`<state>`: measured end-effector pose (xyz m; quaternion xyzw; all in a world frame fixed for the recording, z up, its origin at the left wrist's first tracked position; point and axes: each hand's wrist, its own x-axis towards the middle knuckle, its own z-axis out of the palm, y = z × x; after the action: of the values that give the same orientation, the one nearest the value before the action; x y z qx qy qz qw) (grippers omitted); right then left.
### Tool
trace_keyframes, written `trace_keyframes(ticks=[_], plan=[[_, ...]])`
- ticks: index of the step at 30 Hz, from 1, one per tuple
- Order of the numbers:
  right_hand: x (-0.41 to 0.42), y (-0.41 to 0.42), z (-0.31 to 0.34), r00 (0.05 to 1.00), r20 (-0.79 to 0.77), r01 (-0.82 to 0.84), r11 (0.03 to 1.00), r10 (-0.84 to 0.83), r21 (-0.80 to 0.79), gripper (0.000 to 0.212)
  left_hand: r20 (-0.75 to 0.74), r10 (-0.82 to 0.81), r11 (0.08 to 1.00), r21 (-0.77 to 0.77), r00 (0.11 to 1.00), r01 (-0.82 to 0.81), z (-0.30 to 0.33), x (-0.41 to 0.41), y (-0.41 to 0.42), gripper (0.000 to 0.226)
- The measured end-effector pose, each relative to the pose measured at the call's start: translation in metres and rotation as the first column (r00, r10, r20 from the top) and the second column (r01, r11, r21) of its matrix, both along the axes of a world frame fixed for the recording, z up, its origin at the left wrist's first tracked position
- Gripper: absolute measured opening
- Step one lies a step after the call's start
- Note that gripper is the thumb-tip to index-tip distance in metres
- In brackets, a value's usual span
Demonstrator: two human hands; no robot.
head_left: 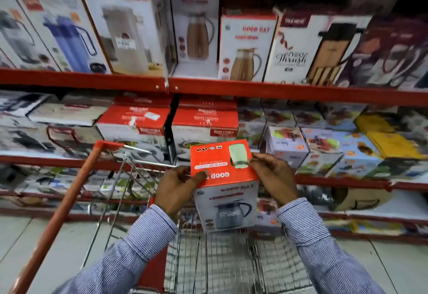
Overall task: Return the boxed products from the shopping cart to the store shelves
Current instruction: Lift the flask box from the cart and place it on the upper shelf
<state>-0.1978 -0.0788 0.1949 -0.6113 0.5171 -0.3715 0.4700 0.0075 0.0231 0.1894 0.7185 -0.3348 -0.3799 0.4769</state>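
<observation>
Kettle box [225,185] held upright above the wire cart [231,259]. Left hand [178,189] and right hand [273,178] both grasp its red top, one per side. Red shelves [278,91] stand beyond the cart; their stock is blurred, apparently boxed jugs.

Stock I can log from here:
- Top row, left to right: blue flask box [67,27], grey flask box [125,32], copper jug box [196,30], shorter jug box [246,48] with a red top, wood-and-black flask box [315,48].
- Middle row: I count two red-topped boxes [136,120] side by side. Yellow boxes [391,143] sit far right.
- Below: pale tiled floor [27,236].
- Remaining stock is too blurred to read.
</observation>
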Motion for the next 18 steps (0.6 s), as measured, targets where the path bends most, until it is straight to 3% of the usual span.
trace_keyframes(ticks=[5,9,11,18], plan=[[0.023,-0.01,0.079,0.987,0.158,0.001,0.988,0.024,-0.155,0.026,0.339,0.122,0.971,-0.237,0.933,-0.041,0.075,0.017,-0.003,0.035],[0.044,-0.017,0.131,0.963,0.243,-0.046,0.961,0.115,-0.274,0.021,0.415,0.201,0.912,-0.409,0.888,-0.015,0.124,0.037,-0.01,0.035],[0.054,-0.021,0.153,0.96,0.245,-0.049,0.941,0.136,-0.334,0.03,0.435,0.237,0.888,-0.459,0.868,-0.013,0.145,0.05,-0.015,0.04],[0.089,-0.04,0.205,0.955,0.259,-0.023,0.903,0.147,-0.429,0.041,0.544,0.289,0.839,-0.54,0.788,0.065,0.202,0.084,-0.036,0.041]])
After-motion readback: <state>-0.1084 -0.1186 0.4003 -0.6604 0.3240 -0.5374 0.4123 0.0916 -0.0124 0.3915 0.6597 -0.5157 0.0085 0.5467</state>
